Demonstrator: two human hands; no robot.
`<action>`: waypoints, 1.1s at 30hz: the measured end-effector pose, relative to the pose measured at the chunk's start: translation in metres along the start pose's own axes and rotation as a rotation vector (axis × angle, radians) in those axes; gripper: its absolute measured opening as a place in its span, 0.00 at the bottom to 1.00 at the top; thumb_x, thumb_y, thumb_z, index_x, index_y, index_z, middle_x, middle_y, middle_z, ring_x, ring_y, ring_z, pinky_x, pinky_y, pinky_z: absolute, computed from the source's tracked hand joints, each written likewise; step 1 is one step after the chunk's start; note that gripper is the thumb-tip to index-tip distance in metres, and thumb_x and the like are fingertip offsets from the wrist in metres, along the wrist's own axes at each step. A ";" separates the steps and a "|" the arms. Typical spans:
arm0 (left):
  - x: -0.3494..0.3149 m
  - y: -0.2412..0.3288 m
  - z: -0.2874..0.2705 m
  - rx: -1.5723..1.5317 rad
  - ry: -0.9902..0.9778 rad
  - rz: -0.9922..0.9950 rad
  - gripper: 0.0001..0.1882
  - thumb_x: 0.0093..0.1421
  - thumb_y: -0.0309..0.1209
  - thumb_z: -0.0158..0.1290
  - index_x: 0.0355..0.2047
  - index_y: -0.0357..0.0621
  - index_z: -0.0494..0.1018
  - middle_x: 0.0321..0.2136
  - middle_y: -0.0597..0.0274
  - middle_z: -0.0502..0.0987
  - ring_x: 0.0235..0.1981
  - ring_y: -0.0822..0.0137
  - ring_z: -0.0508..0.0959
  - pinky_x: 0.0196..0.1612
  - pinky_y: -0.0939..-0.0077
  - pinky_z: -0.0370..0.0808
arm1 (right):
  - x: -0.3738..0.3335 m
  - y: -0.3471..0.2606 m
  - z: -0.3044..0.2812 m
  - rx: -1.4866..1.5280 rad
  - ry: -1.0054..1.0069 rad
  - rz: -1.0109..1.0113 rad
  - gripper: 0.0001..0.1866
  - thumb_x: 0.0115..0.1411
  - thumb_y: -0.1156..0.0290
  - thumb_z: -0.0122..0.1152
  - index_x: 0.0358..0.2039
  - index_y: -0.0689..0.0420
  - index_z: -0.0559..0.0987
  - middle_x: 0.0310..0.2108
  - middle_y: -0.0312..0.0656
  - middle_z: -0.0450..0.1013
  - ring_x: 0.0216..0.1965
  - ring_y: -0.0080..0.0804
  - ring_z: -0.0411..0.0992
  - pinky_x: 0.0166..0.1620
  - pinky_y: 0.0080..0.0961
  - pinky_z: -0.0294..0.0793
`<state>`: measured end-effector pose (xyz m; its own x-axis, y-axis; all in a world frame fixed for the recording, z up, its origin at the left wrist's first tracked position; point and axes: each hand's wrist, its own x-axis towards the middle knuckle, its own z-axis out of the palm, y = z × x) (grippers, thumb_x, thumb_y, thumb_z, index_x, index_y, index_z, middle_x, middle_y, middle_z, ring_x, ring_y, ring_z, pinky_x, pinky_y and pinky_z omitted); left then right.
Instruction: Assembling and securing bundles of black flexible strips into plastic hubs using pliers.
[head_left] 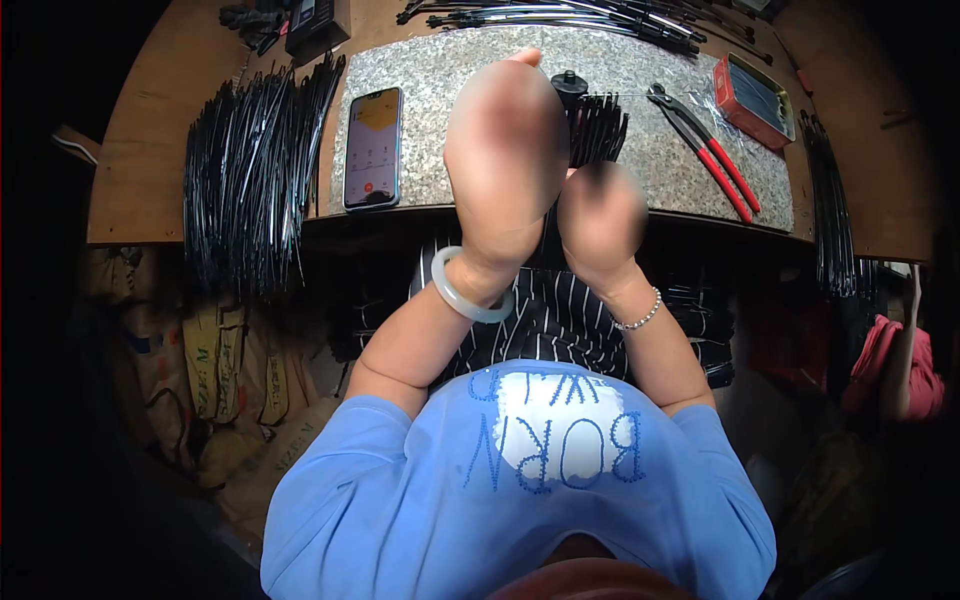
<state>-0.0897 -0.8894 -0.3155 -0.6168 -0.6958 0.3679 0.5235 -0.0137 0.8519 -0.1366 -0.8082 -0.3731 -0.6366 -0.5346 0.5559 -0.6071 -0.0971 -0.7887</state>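
Observation:
Over the speckled stone slab, my left hand is raised beside a black round piece with a knob. Blur covers most of that hand and hides its fingers. Close to it on the right, my right hand is at the near end of a bundle of thin black rods. Its fingers are smeared too, so any grip on the rods does not show. A thin wire runs right from the round piece toward red-handled pliers.
A phone lies on the slab's left. Thin black rods overhang the table edge at left, with more rods at right and others behind. A red tin holds dark pieces. Another person's pink sleeve shows at far right.

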 end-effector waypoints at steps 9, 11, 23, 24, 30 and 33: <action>-0.002 -0.006 -0.005 0.185 0.012 0.144 0.14 0.60 0.28 0.51 0.45 0.35 0.72 0.29 0.63 0.76 0.26 0.79 0.71 0.30 0.91 0.69 | -0.002 -0.001 0.004 0.070 0.103 -0.013 0.11 0.64 0.65 0.48 0.36 0.61 0.70 0.17 0.39 0.66 0.13 0.33 0.62 0.20 0.28 0.63; -0.004 -0.006 -0.008 0.206 -0.025 0.107 0.15 0.62 0.30 0.49 0.47 0.35 0.71 0.33 0.61 0.76 0.29 0.79 0.72 0.33 0.91 0.69 | -0.001 -0.001 0.000 0.097 0.065 -0.022 0.11 0.64 0.66 0.46 0.35 0.61 0.70 0.15 0.38 0.65 0.12 0.33 0.60 0.19 0.29 0.62; -0.004 -0.011 -0.010 0.188 -0.026 0.130 0.14 0.62 0.30 0.49 0.46 0.35 0.71 0.31 0.62 0.76 0.27 0.80 0.70 0.31 0.91 0.68 | -0.002 -0.001 -0.003 -0.034 -0.007 -0.040 0.11 0.65 0.66 0.42 0.34 0.60 0.69 0.14 0.38 0.65 0.11 0.33 0.60 0.19 0.28 0.61; -0.004 -0.010 -0.009 0.150 -0.019 0.115 0.14 0.61 0.29 0.50 0.45 0.35 0.72 0.29 0.63 0.75 0.26 0.81 0.69 0.30 0.91 0.68 | -0.003 -0.002 -0.002 0.004 -0.003 -0.023 0.11 0.65 0.66 0.42 0.35 0.60 0.69 0.14 0.38 0.65 0.11 0.33 0.61 0.19 0.28 0.61; -0.006 -0.011 -0.008 0.007 0.020 0.052 0.13 0.61 0.28 0.51 0.44 0.34 0.72 0.28 0.64 0.75 0.25 0.81 0.69 0.29 0.92 0.68 | -0.001 0.000 -0.003 0.141 -0.047 -0.001 0.11 0.65 0.66 0.42 0.36 0.61 0.69 0.14 0.38 0.65 0.11 0.34 0.61 0.18 0.29 0.61; -0.007 -0.012 -0.011 0.007 0.011 0.053 0.14 0.62 0.28 0.49 0.46 0.34 0.71 0.30 0.63 0.76 0.26 0.81 0.70 0.31 0.92 0.68 | 0.000 0.000 -0.003 0.149 -0.063 -0.002 0.11 0.65 0.67 0.42 0.36 0.61 0.69 0.14 0.39 0.66 0.11 0.34 0.62 0.18 0.29 0.61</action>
<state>-0.0855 -0.8922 -0.3317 -0.5823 -0.7029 0.4084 0.5507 0.0285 0.8342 -0.1381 -0.8053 -0.3728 -0.6014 -0.5857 0.5433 -0.5279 -0.2192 -0.8206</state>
